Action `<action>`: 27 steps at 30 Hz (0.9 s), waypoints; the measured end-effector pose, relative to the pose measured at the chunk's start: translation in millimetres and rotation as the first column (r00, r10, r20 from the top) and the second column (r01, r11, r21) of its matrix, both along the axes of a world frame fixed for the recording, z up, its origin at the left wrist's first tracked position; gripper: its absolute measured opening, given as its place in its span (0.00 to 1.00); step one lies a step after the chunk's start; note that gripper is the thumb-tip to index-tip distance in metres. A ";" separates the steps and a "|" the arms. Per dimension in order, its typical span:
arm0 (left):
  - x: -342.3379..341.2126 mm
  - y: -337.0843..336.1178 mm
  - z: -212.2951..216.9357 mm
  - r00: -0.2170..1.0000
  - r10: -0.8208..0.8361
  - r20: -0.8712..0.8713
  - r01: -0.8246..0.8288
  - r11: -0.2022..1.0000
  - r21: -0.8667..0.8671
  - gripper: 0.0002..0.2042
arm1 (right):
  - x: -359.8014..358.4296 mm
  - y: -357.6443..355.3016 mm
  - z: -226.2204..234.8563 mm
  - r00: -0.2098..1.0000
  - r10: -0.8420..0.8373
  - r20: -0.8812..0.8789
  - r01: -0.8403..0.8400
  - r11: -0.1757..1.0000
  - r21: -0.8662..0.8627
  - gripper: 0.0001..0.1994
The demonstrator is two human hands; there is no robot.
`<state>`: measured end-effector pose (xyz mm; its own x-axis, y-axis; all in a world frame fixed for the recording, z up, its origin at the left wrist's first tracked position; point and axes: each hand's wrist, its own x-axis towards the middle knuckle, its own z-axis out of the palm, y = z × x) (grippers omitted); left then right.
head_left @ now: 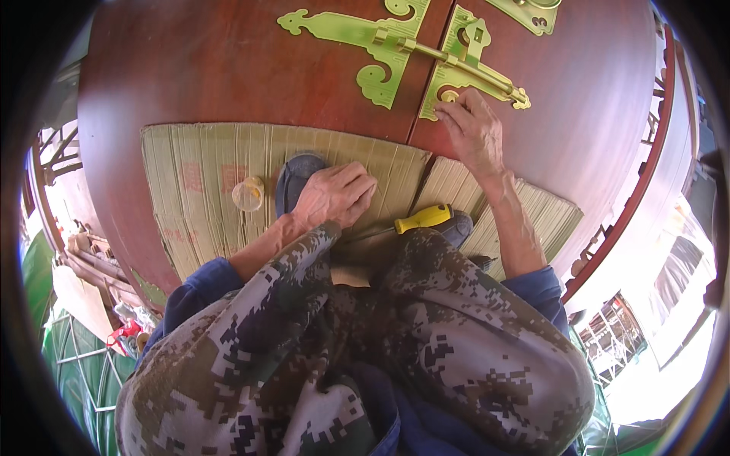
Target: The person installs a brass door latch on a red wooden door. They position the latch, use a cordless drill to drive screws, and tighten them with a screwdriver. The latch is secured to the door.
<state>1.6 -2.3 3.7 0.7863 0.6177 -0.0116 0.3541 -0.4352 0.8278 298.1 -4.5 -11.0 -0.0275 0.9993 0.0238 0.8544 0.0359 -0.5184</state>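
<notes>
A brass-coloured sliding bolt [487,76] on ornate plates lies across the seam of a red-brown wooden surface. My right hand [477,137] is at the lower scroll of its right plate, thumb and fingertips pinched together. Anything between those fingertips is too small to make out. Over my dark left shoe [290,182], my left hand [334,196] is curled closed near my knee, and its fingers hide whatever it may hold. A screwdriver with a yellow handle [426,219] rests by my right shoe [458,228], its shaft pointing left.
Flattened cardboard [205,152] lies under my shoes on the wood. A small round clear tub [248,194] with yellowish contents stands left of my left shoe. Another brass plate [532,14] sits at the far right. A red-brown rail [646,175] curves along the right side.
</notes>
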 end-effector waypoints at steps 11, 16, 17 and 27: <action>2.0 1.7 -0.1 1.000 0.008 0.022 -0.009 1.000 0.010 0.08 | 2.0 2.6 -2.8 1.000 0.006 0.001 -0.006 1.000 0.007 0.05; 1.8 1.6 0.5 1.000 0.022 0.022 -0.022 1.000 0.012 0.08 | -1.3 2.5 -1.2 1.000 -0.003 -0.005 0.003 0.999 0.040 0.06; 1.8 2.0 0.3 1.000 0.017 0.024 -0.018 1.000 0.012 0.08 | -1.6 1.4 -3.1 1.000 -0.008 0.005 0.008 0.999 0.042 0.06; 1.3 0.3 -1.6 1.000 0.004 0.010 -0.004 1.000 0.008 0.06 | -6.0 -0.6 -2.0 0.997 -0.073 -0.015 0.073 0.997 0.007 0.07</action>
<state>2.8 -2.0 2.1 0.7842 0.6206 0.0009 0.3477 -0.4406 0.8277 292.1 -5.1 -13.0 0.0463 0.9984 0.0312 0.8474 -0.0227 -0.5305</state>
